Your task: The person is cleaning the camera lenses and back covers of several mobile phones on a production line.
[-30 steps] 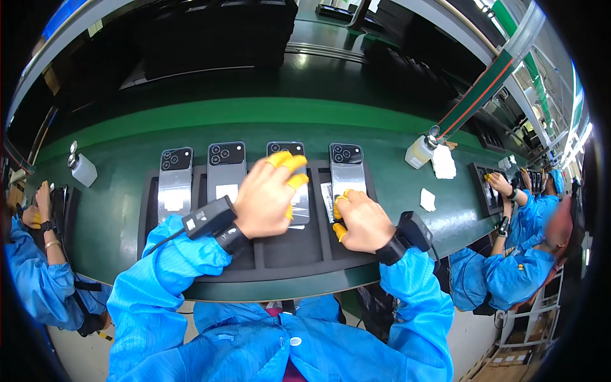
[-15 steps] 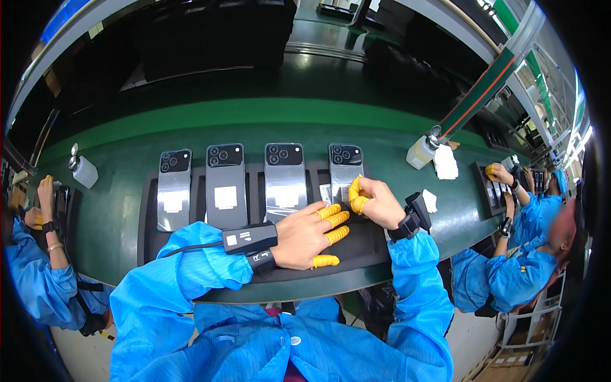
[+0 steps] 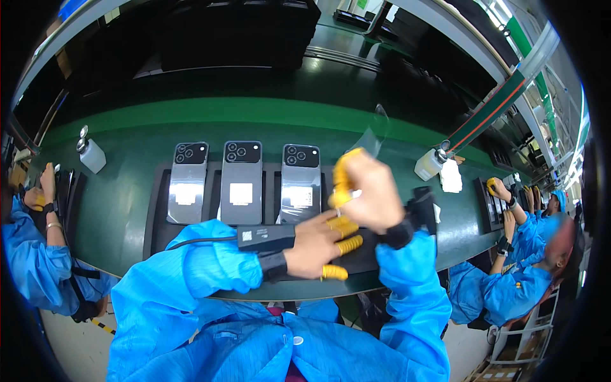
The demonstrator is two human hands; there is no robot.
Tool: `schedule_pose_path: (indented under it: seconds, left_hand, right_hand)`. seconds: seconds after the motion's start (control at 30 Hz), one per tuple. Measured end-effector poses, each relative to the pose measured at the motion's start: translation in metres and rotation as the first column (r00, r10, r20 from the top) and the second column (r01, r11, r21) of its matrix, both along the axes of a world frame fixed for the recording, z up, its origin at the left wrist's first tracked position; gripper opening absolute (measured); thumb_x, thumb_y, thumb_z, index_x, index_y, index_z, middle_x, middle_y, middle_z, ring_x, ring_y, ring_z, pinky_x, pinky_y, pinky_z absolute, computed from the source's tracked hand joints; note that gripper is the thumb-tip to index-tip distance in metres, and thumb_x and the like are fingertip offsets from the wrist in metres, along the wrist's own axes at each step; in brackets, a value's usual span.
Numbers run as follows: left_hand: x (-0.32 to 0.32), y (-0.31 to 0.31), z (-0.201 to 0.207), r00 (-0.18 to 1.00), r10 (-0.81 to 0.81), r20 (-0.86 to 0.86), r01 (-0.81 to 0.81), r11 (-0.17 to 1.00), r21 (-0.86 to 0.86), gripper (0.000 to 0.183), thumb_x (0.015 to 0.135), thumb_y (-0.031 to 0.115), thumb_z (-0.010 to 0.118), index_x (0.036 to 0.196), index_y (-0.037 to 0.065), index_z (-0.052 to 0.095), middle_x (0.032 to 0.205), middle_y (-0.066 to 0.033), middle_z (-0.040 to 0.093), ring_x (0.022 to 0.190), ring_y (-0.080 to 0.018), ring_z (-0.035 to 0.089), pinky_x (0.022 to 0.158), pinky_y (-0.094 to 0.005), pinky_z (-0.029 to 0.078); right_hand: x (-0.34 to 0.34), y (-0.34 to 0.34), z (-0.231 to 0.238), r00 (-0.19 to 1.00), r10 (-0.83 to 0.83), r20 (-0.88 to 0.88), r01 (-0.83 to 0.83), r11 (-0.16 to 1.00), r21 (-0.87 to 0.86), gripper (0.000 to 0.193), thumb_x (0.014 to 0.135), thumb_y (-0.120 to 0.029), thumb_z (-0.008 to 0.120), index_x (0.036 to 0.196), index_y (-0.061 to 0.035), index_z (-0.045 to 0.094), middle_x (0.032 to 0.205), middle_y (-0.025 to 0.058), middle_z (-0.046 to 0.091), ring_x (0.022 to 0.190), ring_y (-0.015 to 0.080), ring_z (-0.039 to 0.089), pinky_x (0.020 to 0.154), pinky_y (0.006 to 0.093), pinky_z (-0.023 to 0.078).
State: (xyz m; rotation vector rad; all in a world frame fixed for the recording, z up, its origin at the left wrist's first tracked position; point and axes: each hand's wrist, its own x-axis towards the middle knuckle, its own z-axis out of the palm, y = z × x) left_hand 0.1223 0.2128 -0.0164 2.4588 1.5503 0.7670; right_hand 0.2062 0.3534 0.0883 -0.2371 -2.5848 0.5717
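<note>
Three phones, the left phone (image 3: pixel 188 184), the middle phone (image 3: pixel 242 181) and the right phone (image 3: pixel 301 181), lie camera side up in a dark tray (image 3: pixel 159 239), each with a white label. My right hand (image 3: pixel 372 191), slightly blurred and wearing yellow finger cots, is closed over the tray's right part. A clear film (image 3: pixel 372 140) sticks up beyond its fingers, apparently pinched in them. Below it, my left hand (image 3: pixel 315 248) lies with its fingers stretched out, also in yellow cots, its fingertips partly hidden by the right hand. The tray's rightmost slot is mostly hidden behind my hands.
A dispenser bottle (image 3: pixel 431 164) and a white cloth (image 3: pixel 450 176) stand at the right on the green bench (image 3: pixel 127 210). Another bottle (image 3: pixel 93 155) is at the left. Co-workers in blue handle trays on both sides.
My right hand has lifted away from the fourth phone's place, and a clear film now shows above it. That phone is no longer visible. My left hand stays low, fingers outstretched.
</note>
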Motion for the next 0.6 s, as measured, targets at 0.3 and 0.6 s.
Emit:
schedule_pose_path:
  seconds: [0.3,0.6]
  left_hand:
    - [-0.015,-0.091,0.044,0.996,-0.057,0.071,0.065,0.992,-0.109,0.059,0.086,0.035,0.073,0.134,0.003,0.06,0.135,-0.0188,0.058,0.129,-0.0348,0.053,0.111,-0.0476,0.036]
    - [-0.04,-0.107,0.045,0.99,0.097,0.104,-0.089,0.993,-0.082,0.047,0.084,0.03,0.077,0.124,0.006,0.068,0.122,-0.0109,0.066,0.114,-0.0274,0.061,0.096,-0.0411,0.043]
  right_hand:
    - [-0.034,-0.05,-0.05,0.904,0.114,0.412,-0.187,0.972,0.141,0.035,0.071,-0.023,0.079,0.094,0.0,0.066,0.1,0.0214,0.062,0.098,0.0417,0.063,0.08,0.0505,0.053]
    - [-0.032,-0.042,-0.051,0.895,0.182,0.407,-0.231,0.97,0.073,0.024,0.078,-0.016,0.072,0.093,0.0007,0.065,0.099,0.0215,0.06,0.095,0.043,0.061,0.082,0.0502,0.052]
